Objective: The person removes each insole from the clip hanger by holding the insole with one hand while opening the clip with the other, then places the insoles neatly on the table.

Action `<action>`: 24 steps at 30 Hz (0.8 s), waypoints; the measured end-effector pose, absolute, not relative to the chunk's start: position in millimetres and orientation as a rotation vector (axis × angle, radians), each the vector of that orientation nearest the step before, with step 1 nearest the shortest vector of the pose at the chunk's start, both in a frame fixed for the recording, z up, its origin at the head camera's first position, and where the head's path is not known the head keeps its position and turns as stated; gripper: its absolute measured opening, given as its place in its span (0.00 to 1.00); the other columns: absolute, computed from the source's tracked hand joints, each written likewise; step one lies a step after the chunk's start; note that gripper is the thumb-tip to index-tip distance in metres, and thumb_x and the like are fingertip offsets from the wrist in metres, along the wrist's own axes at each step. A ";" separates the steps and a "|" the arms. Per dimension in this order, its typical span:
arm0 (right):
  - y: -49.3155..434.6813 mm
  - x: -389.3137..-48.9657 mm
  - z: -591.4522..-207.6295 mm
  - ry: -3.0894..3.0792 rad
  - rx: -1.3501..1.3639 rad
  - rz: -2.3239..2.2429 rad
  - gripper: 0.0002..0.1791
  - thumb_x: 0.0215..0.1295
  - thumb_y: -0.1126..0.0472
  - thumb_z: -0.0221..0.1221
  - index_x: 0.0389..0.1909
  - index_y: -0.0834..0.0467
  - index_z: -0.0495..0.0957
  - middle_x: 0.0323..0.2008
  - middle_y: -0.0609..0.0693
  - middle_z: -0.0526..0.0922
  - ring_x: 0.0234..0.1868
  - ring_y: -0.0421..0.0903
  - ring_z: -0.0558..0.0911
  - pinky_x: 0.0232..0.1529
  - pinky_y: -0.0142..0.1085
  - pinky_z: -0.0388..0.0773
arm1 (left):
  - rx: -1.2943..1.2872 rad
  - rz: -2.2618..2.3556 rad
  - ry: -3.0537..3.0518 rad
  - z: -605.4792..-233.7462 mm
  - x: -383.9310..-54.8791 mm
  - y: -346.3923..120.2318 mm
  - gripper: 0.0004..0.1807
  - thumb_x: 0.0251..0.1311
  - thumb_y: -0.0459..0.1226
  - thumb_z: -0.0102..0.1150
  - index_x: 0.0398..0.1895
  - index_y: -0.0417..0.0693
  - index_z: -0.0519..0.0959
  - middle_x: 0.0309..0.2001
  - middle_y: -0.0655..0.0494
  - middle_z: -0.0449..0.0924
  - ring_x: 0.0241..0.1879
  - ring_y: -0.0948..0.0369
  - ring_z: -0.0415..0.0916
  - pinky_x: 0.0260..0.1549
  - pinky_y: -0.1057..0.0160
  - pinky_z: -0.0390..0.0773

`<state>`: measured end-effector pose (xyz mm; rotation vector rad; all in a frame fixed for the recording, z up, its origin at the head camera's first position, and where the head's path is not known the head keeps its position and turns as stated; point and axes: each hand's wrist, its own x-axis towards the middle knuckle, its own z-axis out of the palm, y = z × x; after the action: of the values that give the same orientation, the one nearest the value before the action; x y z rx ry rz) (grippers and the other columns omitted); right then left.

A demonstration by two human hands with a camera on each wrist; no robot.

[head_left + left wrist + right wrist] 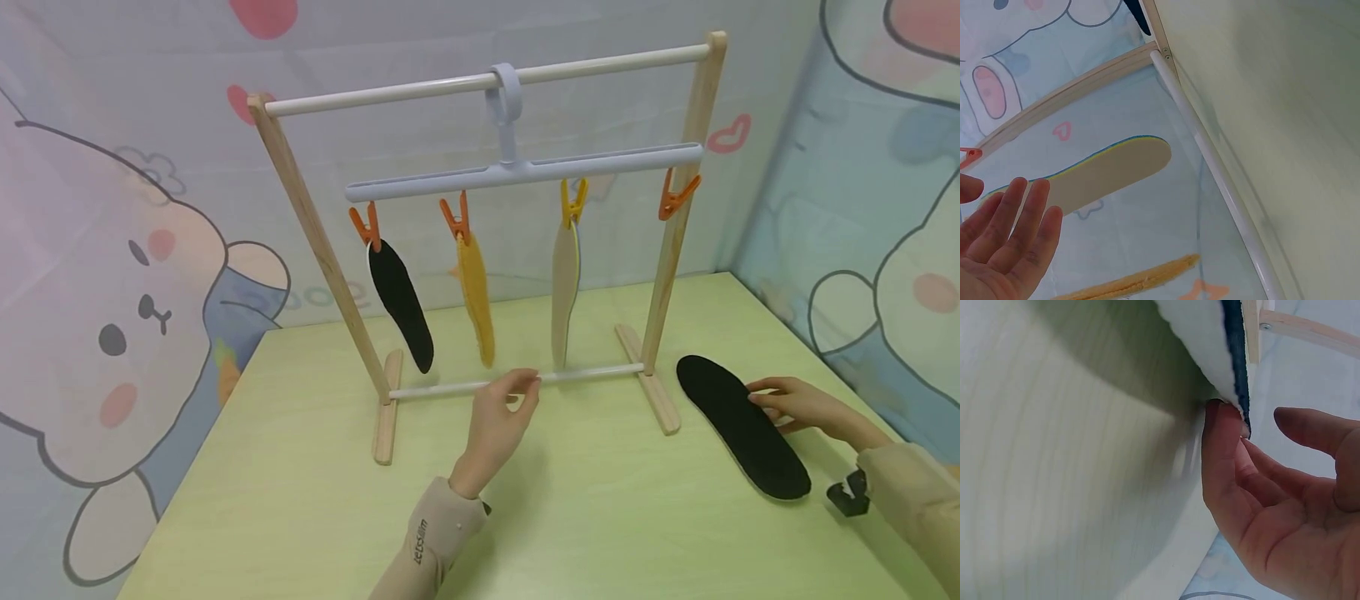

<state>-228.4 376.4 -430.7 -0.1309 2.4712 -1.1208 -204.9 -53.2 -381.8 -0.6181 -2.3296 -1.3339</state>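
My left hand is over the table before the rack, its fingers relaxed and holding nothing. In the left wrist view the thumb stands apart from the fingers, with a beige insole behind them. At the right, my right hand touches the edge of a black insole. In the right wrist view its fingertips reach under the edge by the white underside, while the thumb stays off it. Clipped on the hanger are a black insole, a yellow insole and the beige one.
The wooden rack carries the hanger on its white top bar. Orange clips and a yellow clip hold the hung insoles. An orange clip at the right end holds nothing. A patterned curtain backs the table.
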 end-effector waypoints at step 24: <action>381.4 -225.9 -426.2 2.481 -0.140 -1.151 0.31 0.69 0.56 0.42 0.59 0.78 0.50 0.49 0.73 0.72 0.33 0.38 0.80 0.35 0.38 0.80 | -0.628 -1.364 -2.320 -381.1 -205.0 -55.0 0.09 0.58 0.35 0.52 0.39 0.41 0.79 0.35 0.47 0.83 0.35 0.58 0.80 0.34 0.56 0.78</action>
<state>-225.9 381.4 -426.2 -0.1405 2.4808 -1.1509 -205.0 -55.0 -381.1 -0.6280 -2.3201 -1.3637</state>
